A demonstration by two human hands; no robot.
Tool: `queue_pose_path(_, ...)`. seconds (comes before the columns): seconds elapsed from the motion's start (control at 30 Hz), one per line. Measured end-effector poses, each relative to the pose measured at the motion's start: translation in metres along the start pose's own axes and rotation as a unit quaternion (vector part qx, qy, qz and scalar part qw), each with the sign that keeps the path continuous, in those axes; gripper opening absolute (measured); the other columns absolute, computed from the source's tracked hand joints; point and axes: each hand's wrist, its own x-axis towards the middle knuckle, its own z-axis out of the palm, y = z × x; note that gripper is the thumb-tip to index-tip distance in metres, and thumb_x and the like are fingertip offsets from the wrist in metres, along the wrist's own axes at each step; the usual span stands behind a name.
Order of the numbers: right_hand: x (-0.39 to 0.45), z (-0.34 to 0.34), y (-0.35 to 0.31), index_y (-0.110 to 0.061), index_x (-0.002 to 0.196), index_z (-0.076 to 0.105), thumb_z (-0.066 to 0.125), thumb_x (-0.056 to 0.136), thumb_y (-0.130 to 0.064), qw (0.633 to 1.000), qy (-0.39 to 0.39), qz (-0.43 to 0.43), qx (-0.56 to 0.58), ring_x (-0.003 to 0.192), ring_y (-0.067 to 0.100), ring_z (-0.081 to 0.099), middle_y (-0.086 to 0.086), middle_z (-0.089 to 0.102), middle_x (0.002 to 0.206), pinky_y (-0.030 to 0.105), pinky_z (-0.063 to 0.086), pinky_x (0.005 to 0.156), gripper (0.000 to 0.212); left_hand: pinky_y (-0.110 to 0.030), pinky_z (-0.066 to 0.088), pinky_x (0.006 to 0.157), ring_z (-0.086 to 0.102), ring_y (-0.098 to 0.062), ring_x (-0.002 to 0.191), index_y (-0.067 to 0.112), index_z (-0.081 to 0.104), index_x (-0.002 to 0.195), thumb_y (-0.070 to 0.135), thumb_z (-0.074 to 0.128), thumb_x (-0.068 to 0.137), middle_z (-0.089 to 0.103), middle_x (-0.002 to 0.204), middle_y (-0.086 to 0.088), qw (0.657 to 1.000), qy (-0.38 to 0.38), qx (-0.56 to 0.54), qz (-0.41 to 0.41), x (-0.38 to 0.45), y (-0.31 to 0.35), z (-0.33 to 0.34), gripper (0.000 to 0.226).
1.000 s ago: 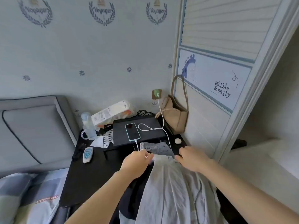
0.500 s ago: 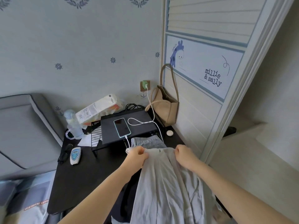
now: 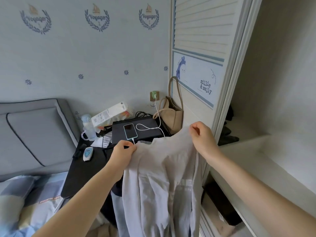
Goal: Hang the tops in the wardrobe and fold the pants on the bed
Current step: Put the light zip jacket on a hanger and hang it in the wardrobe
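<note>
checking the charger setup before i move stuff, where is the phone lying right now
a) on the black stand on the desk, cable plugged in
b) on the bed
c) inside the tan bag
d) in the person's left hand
a: the phone lies flat on the black stand with the white cable running from it up to the wall plug.

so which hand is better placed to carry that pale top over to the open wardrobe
Right, probably. The right hand pinches the top at the shoulder on the wardrobe side, right beside the opening. The left hand grips the other shoulder over the black table, farther from it.
</note>
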Motion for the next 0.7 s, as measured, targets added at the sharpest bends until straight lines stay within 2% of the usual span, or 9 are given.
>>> queue_pose_path(0.07, -0.017, -0.021, -0.015, -0.015, 0.102, 0.056, 0.046, 0.100, -0.017, 0.999, 0.007, -0.031, 0.029, 0.081, 0.001, 0.051, -0.011, 0.054, 0.087, 0.017, 0.039, 0.070, 0.011, -0.035, 0.041, 0.069, 0.049, -0.025, 0.079, 0.007, 0.056, 0.087, 0.017, 0.060, 0.095, 0.055, 0.090, -0.014, 0.998, -0.028, -0.037, -0.052, -0.029, -0.003, -0.003, 0.013)
queue_pose_path(0.13, -0.032, -0.037, -0.031, -0.013, 0.102, 0.058, 0.047, 0.099, -0.016, 0.997, 0.008, -0.059, 0.055, 0.081, 0.001, 0.052, -0.009, 0.056, 0.088, 0.014, 0.041, 0.072, 0.011, -0.039, 0.049, 0.074, 0.055, -0.028, 0.081, -0.001, 0.062, 0.092, 0.008, 0.059, 0.094, 0.058, 0.091, -0.018, 0.989, -0.051, -0.079, -0.112, -0.060, -0.009, 0.001, 0.010)
queue_pose_path(0.2, -0.047, -0.046, -0.044, -0.013, 0.101, 0.059, 0.048, 0.099, -0.016, 0.994, -0.001, -0.085, 0.066, 0.081, 0.000, 0.053, -0.009, 0.058, 0.087, 0.010, 0.041, 0.071, 0.012, -0.035, 0.054, 0.069, 0.061, -0.028, 0.078, -0.002, 0.064, 0.091, 0.007, 0.059, 0.094, 0.064, 0.089, -0.016, 0.979, -0.063, -0.104, -0.166, -0.091, -0.017, 0.005, 0.010)
queue_pose_path(0.3, -0.068, -0.055, -0.062, -0.015, 0.099, 0.060, 0.048, 0.099, -0.018, 0.990, -0.004, -0.122, 0.071, 0.082, -0.001, 0.055, -0.013, 0.058, 0.086, 0.008, 0.041, 0.073, 0.012, -0.033, 0.051, 0.072, 0.058, -0.024, 0.078, 0.007, 0.065, 0.085, 0.014, 0.062, 0.090, 0.061, 0.080, -0.011, 0.938, -0.149, -0.173, -0.259, -0.124, -0.025, 0.004, 0.009)
queue_pose_path(0.4, -0.085, -0.064, -0.079, -0.012, 0.098, 0.060, 0.049, 0.098, -0.017, 0.983, -0.005, -0.168, 0.078, 0.081, 0.003, 0.055, -0.011, 0.058, 0.084, 0.011, 0.041, 0.074, 0.012, -0.040, 0.051, 0.092, 0.065, -0.029, 0.098, 0.011, 0.078, 0.093, 0.033, 0.069, 0.086, 0.072, 0.098, -0.011, 0.908, -0.196, -0.228, -0.290, -0.141, -0.023, -0.003, 0.025)
queue_pose_path(0.47, -0.094, -0.070, -0.085, -0.011, 0.097, 0.060, 0.049, 0.098, -0.016, 0.979, -0.015, -0.189, 0.077, 0.081, 0.003, 0.055, -0.009, 0.059, 0.085, 0.011, 0.041, 0.073, 0.012, -0.042, 0.050, 0.095, 0.065, -0.029, 0.103, 0.010, 0.076, 0.101, 0.032, 0.072, 0.082, 0.072, 0.106, -0.012, 0.909, -0.198, -0.253, -0.265, -0.149, -0.013, -0.007, 0.030)
queue_pose_path(0.53, -0.098, -0.076, -0.086, -0.012, 0.096, 0.059, 0.048, 0.098, -0.016, 0.980, -0.014, -0.191, 0.059, 0.078, 0.001, 0.054, -0.010, 0.057, 0.083, 0.010, 0.041, 0.071, 0.011, -0.040, 0.051, 0.086, 0.065, -0.028, 0.091, 0.006, 0.072, 0.106, 0.024, 0.070, 0.081, 0.070, 0.102, -0.013, 0.922, -0.162, -0.276, -0.216, -0.151, 0.002, -0.013, 0.032)
queue_pose_path(0.63, -0.100, -0.084, -0.075, -0.013, 0.095, 0.056, 0.047, 0.099, -0.016, 0.990, 0.003, -0.142, 0.002, 0.074, 0.001, 0.052, -0.010, 0.055, 0.081, 0.009, 0.039, 0.065, 0.010, -0.029, 0.049, 0.064, 0.056, -0.019, 0.062, 0.000, 0.071, 0.100, 0.015, 0.072, 0.084, 0.066, 0.074, -0.007, 0.957, -0.021, -0.284, -0.060, -0.149, 0.027, -0.031, 0.022)
queue_pose_path(0.7, -0.101, -0.086, -0.064, -0.012, 0.094, 0.055, 0.046, 0.099, -0.017, 0.994, -0.003, -0.097, -0.049, 0.072, 0.009, 0.053, -0.005, 0.056, 0.080, 0.012, 0.038, 0.060, 0.012, -0.019, 0.045, 0.055, 0.048, -0.010, 0.053, 0.004, 0.073, 0.089, 0.012, 0.070, 0.087, 0.061, 0.059, 0.003, 0.969, 0.057, -0.231, 0.059, -0.155, 0.048, -0.046, 0.008)
